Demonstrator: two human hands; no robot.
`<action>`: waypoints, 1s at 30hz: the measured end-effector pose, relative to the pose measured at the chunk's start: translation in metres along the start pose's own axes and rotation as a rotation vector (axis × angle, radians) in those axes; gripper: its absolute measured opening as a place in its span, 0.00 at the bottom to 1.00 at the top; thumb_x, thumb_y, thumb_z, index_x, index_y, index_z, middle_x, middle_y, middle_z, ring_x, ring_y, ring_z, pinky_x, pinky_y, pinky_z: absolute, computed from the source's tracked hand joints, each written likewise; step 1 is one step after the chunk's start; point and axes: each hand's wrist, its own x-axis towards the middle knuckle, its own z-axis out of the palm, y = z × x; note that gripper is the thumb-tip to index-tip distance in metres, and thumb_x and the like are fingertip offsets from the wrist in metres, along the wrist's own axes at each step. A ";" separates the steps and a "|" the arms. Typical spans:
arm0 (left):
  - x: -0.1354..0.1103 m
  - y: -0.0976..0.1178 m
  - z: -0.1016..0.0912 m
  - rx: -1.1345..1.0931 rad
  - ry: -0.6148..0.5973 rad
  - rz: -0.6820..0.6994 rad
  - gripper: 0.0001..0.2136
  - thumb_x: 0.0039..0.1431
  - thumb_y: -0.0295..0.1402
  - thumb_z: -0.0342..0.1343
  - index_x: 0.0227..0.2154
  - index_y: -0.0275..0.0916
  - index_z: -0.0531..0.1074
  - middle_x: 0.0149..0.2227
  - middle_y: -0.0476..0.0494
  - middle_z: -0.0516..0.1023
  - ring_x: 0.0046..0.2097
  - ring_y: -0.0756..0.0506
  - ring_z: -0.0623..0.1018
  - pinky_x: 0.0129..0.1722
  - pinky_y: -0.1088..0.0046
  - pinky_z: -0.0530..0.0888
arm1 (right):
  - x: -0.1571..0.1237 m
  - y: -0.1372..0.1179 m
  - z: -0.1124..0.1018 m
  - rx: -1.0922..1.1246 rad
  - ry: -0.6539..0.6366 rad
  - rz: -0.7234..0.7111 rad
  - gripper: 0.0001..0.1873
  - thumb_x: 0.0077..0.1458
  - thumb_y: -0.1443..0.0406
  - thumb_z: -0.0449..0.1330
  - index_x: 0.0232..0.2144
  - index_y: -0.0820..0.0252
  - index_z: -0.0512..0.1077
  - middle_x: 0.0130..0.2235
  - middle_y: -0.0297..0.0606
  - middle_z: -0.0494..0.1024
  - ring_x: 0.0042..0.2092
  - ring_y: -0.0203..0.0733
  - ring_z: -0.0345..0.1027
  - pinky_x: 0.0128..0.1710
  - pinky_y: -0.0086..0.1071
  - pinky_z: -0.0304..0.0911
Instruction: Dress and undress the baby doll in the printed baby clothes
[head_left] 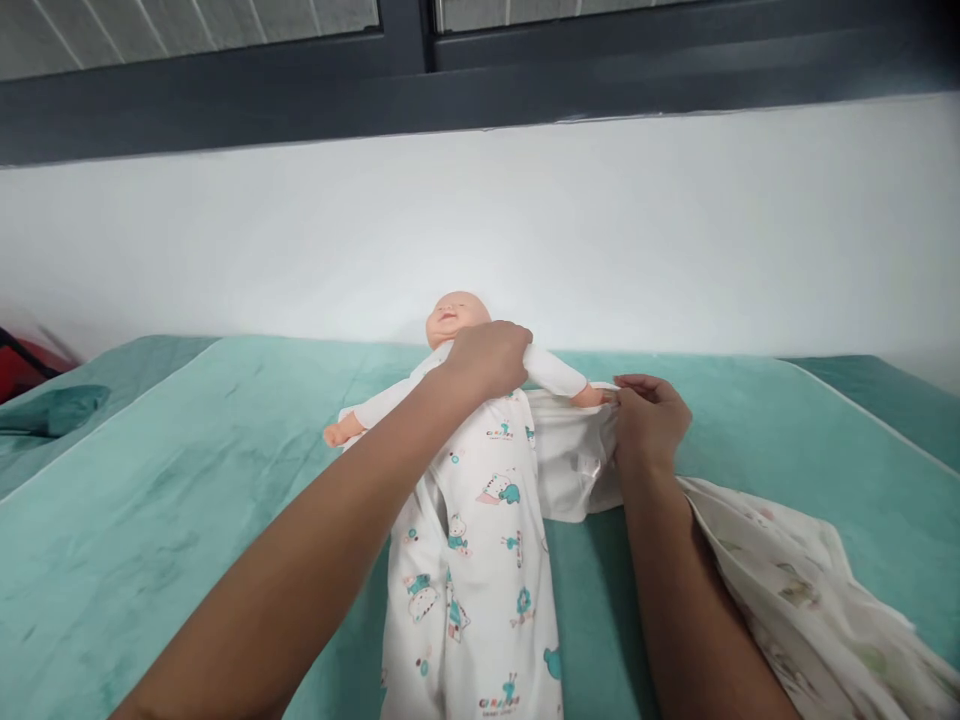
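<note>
A baby doll (549, 370) lies on its back with both arms spread. White cloth covers its arms, and printed white baby clothes (487, 520) with small cartoon animals cover its legs. My left hand (491, 355) reaches across the chest, its fingers curled at the doll's shoulder on the right side and partly hidden. Beside the doll's outstretched hand, my right hand (651, 415) pinches the edge of a white piece of clothing (570, 455). That cloth spreads out from the doll's side beneath its arm.
The doll rests on a green plush bed cover (225, 480). A printed cloth (802, 580) lies partly behind my right forearm. At the far edge stands a white wall (300, 240) under a dark window frame (225, 110). Something red (26, 370) shows at the far left.
</note>
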 end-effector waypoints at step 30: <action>-0.087 -0.077 0.108 -0.697 0.569 -0.175 0.16 0.64 0.41 0.51 0.51 0.42 0.65 0.59 0.40 0.68 0.61 0.44 0.68 0.62 0.63 0.66 | -0.076 -0.037 0.033 -0.260 -0.874 -0.401 0.20 0.58 0.49 0.57 0.48 0.50 0.69 0.63 0.40 0.66 0.64 0.49 0.55 0.65 0.51 0.46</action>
